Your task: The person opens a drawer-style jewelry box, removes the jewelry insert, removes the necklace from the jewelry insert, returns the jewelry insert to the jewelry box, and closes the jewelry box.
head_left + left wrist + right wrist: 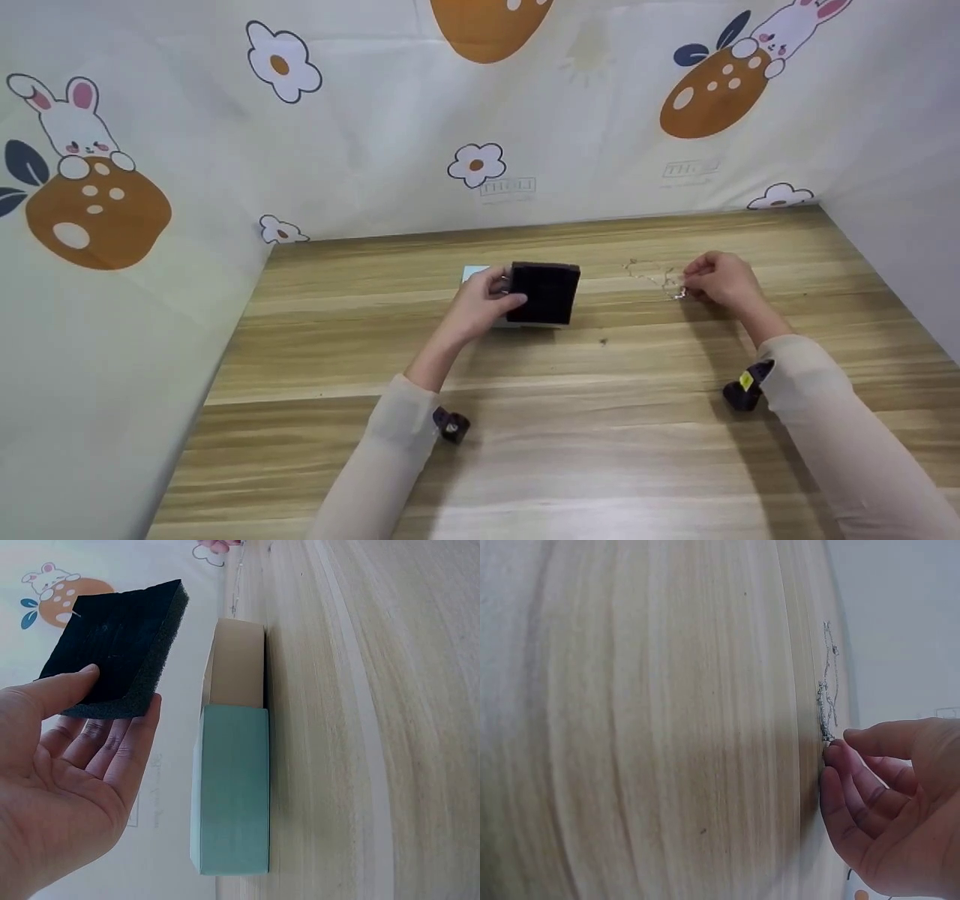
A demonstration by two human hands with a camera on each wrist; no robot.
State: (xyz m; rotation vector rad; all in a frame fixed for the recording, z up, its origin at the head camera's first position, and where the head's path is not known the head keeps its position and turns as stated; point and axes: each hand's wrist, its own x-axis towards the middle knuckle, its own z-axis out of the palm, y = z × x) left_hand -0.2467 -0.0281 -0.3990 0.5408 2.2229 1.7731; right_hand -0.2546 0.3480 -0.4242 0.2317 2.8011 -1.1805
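Observation:
My left hand pinches a square black foam pad, thumb on its face and fingers behind. The left wrist view shows the pad's rough, thick edge. Below and behind it lies a pale green box with a beige inner drawer slid partly out; the pad and hand cover most of this box in the head view. Farther right, my right hand pinches one end of a thin silvery chain necklace. The rest of the chain trails in a loose loop along the wooden table.
The wooden table meets a patterned cloth backdrop at the back, with more cloth at both sides. A small dark speck marks the tabletop between the hands. Small black cameras sit at both wrists.

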